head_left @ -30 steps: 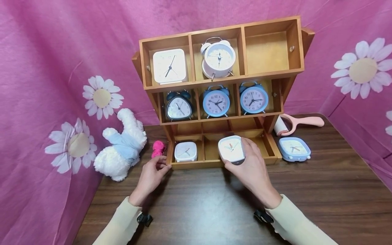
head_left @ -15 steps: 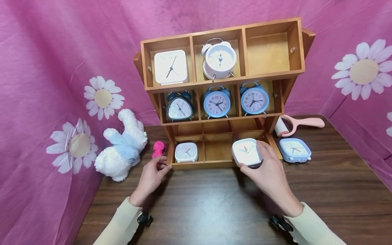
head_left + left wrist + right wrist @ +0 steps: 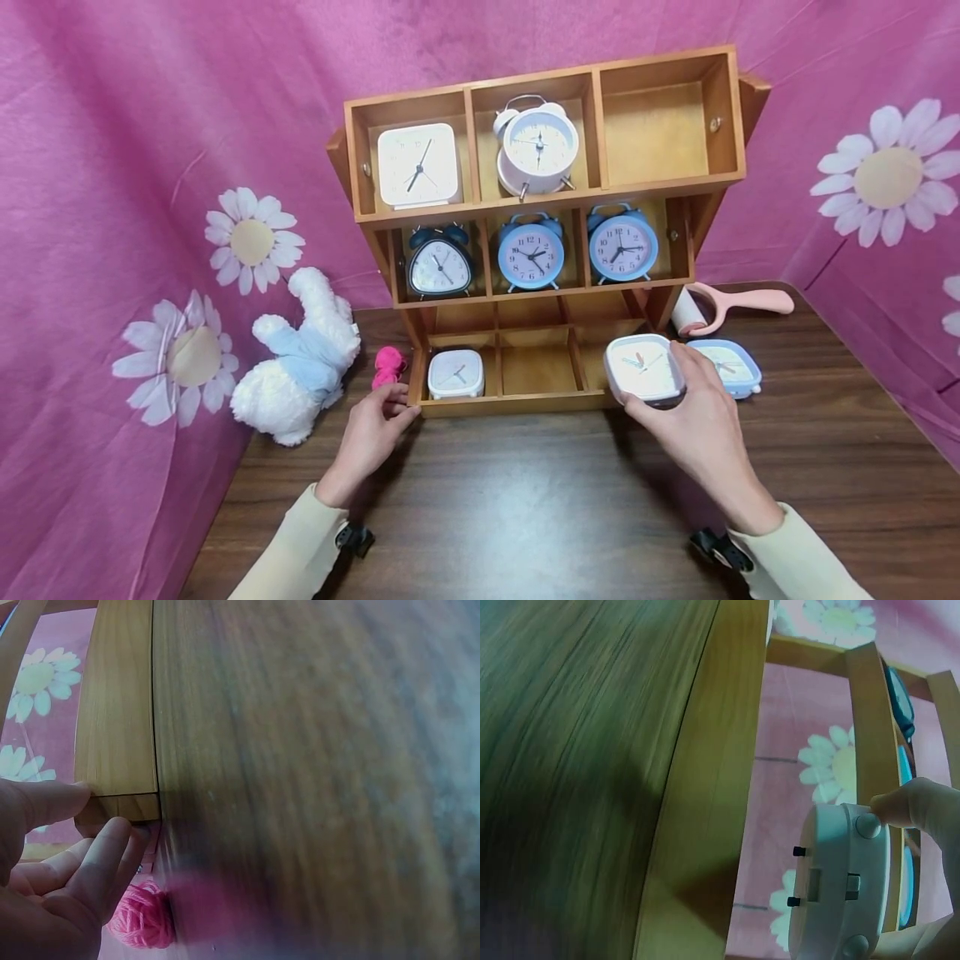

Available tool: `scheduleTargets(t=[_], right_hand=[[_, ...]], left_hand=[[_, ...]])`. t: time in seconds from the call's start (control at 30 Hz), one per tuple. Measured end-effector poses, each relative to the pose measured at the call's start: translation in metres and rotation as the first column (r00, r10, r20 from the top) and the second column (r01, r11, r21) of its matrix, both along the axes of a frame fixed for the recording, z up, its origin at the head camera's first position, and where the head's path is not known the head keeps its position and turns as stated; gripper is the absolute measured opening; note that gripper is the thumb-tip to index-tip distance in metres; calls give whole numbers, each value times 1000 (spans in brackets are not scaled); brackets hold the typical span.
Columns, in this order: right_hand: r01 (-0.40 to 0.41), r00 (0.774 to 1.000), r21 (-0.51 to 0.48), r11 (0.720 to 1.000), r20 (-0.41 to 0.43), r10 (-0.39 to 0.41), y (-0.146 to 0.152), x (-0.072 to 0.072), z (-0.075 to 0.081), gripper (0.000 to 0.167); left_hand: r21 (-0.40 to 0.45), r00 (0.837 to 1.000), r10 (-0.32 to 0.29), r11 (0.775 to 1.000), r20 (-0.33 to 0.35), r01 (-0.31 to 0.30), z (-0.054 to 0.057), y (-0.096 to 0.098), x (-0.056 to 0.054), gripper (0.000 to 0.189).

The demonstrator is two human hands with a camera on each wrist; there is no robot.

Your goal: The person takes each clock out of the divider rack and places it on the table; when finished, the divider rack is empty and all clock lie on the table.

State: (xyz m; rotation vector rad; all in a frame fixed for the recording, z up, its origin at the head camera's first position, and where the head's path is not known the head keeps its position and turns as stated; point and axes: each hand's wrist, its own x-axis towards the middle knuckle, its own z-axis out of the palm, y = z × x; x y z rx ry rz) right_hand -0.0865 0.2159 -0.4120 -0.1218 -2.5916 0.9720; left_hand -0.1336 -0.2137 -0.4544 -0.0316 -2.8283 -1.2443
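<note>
My right hand [image 3: 697, 425] grips a white square alarm clock [image 3: 643, 367] by its sides, face up, in front of the right bottom compartment of a three-tier wooden display shelf [image 3: 525, 404]. In the right wrist view the clock [image 3: 847, 885] shows its side with round feet and two black knobs at the back. My left hand [image 3: 372, 429] holds the shelf's lower left corner between thumb and fingers, as the left wrist view shows. Another white clock [image 3: 456, 372] sits in the left bottom compartment. Beyond my right hand lies a light blue clock [image 3: 738, 367], partly hidden.
Several clocks fill the upper tiers, among them a white twin-bell clock [image 3: 538, 146] and a dark triangular one [image 3: 439, 267]. A plush toy [image 3: 300, 358] and pink yarn [image 3: 388, 363] lie left. A pink-handled lint roller [image 3: 750, 298] lies at the back right.
My right hand has carried the white clock rightward, from before the middle bottom compartment to the right one, now overlapping the blue clock. My left hand has stayed at the shelf's corner.
</note>
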Motion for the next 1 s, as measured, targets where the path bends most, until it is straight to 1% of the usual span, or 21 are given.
scheduleTargets(t=[0.2,0.43,0.7,1.0], right_hand=[[20,1000,14,1000,10,-20,14,0,-5,101],[27,999,32,999,-22,-26,29,-1,-5,97],[46,998,18,999,-35,-46,45,0,-5,95],[83,997,18,996,-13,-83,67,3,-3,97]], left_hand=[[-5,1000,-8,1000,-5,8,0,0,1,33],[0,1000,-8,1000,-1,8,2,1,-1,33],[-3,1000,-3,1000,-2,3,1,0,-1,34],[2,1000,-8,1000,-1,8,0,0,-1,33]])
